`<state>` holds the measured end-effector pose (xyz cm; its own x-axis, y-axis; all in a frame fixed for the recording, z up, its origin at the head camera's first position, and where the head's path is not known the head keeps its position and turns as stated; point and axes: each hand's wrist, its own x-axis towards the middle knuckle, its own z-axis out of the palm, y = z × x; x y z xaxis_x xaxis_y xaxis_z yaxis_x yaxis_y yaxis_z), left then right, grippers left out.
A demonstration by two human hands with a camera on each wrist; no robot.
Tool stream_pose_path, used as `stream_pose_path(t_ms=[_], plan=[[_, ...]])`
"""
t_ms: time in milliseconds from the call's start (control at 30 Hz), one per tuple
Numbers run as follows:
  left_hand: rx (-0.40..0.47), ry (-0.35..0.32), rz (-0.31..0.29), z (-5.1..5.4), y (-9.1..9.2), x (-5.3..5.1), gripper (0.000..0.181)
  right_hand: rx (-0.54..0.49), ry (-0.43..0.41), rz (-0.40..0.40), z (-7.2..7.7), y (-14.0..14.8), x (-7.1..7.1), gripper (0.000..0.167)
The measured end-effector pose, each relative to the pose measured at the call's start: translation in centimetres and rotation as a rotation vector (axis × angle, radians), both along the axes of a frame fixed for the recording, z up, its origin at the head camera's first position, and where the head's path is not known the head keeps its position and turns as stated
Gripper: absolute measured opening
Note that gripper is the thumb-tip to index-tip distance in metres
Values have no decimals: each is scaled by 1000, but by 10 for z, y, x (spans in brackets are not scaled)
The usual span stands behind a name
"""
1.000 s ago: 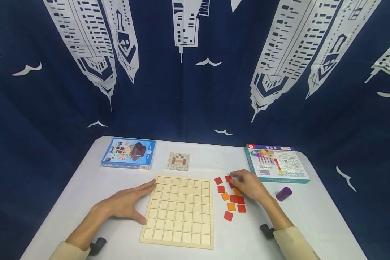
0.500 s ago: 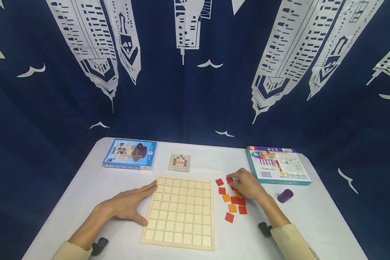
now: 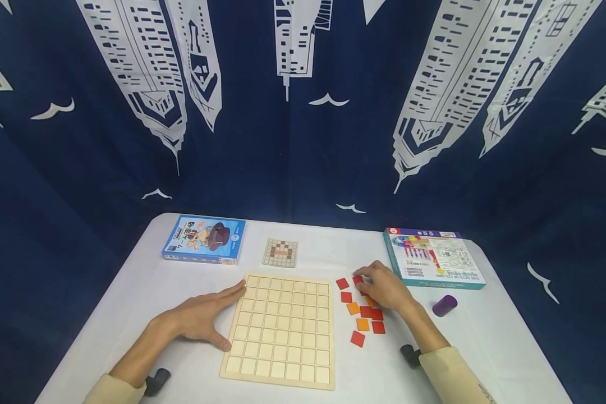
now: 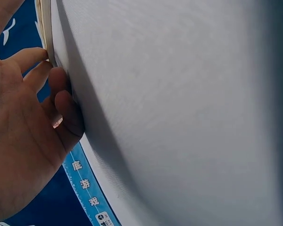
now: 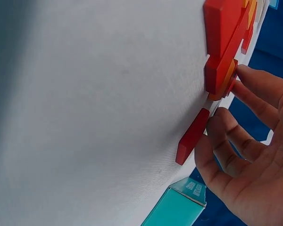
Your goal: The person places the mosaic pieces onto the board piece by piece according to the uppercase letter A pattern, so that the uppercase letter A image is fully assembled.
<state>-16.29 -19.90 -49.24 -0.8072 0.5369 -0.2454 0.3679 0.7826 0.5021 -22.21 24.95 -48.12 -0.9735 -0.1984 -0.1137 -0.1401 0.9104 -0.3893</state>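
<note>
The gridded wooden board [image 3: 288, 334] lies flat on the worktop [image 3: 192, 365], low in the middle of the head view, and none of the coloured tiles sits in its cells. The red tiles [image 3: 357, 339] and orange tiles [image 3: 362, 324] lie loose just beside the board, lower right of centre. By that showing, the work seems to be at its very start, with all the tiles apparently left to be dealt with. The pattern card [image 3: 281, 252] lies face up just above the board.

At lower left, the left hand [image 3: 199, 320] rests with thumb and fingers spread wide against the board's left edge. At right, the right hand [image 3: 384, 287] is down among the upper tiles, its fingers bent and narrow about a red tile; whether they pinch it or only touch it cannot be told, even from the right wrist view.

Against the earliest frame, the right fingertips reach slightly further left, now over that upper red tile, which appears to lie in the same place. The left hand and the board keep their positions relative to each other; the whole head view has shifted a little.
</note>
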Motion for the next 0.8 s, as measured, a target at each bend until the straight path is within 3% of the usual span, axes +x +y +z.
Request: stream_pose_path(t_ms=[800], plan=[[-8,-8,6,2,1,0,128,-28,-6,-67,-2,-3,-4,27]])
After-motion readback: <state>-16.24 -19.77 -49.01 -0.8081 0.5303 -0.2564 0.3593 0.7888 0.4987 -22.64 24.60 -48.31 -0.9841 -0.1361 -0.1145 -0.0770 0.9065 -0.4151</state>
